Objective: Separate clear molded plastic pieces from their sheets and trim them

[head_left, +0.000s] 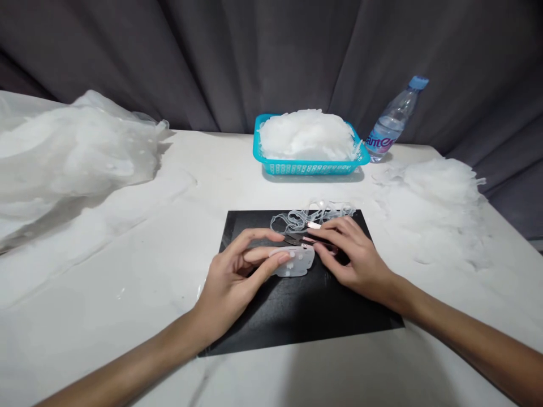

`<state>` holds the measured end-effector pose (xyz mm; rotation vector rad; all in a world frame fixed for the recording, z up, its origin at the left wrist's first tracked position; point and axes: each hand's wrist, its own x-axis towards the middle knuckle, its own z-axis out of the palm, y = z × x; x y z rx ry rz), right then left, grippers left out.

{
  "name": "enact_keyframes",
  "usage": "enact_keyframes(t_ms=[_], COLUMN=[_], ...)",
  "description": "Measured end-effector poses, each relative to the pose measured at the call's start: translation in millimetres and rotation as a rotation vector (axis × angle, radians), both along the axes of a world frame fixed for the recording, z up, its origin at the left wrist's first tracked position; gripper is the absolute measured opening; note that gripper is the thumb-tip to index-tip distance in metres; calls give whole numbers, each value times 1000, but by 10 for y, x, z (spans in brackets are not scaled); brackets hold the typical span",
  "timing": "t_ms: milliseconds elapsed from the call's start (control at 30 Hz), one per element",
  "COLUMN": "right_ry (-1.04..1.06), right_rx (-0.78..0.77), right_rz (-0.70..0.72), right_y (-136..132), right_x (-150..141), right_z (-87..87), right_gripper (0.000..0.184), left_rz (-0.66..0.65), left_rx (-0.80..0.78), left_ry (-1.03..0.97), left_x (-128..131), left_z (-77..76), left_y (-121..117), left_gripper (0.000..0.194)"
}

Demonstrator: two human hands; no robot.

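Note:
Between the thumb and fingers of my left hand [235,277] is a translucent, flat plastic piece [299,263] with small white raised dots. My right hand [354,251] grips a small pair of thread snips [311,242], their dark blades pointing left at the piece's upper edge. Fingers hide part of the snips. Behind both hands lies a tangle of clear, stringy plastic trimmings [297,219]. All this is over a black mat [297,322] on the white table.
A blue basket [314,168] heaped with white translucent pieces stands at the back. A water bottle [388,133] leans beside it. On the right is a loose pile of similar pieces [441,209]. A large clear bag [85,147] of white material lies at left.

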<state>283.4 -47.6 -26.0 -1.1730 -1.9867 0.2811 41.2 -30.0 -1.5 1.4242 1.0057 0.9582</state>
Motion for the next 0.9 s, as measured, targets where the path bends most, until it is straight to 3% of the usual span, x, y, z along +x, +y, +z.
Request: enact_keyframes(t_ms=[167, 267, 400, 633, 900], right_ry=[274, 340, 390, 324, 250], right_rx=[-188, -237, -273, -53, -13], right_rz=[48, 98, 95, 139, 54], right_y=[-40, -40, -35, -51, -73], right_x=[-111, -152, -148, -127, -105], right_z=[111, 119, 105, 97, 101], right_gripper=[14, 3, 5, 13, 19], left_rz=[-16, -30, -48, -63, -70], left_rx=[-20, -25, -38, 13, 114], left_ry=[-15, -13, -7, -16, 24], left_x=[17, 16, 4, -35, -80], left_z=[23, 35, 35, -30, -64], left_y=[33, 57, 76, 66, 1], left_gripper=[25, 26, 25, 17, 13])
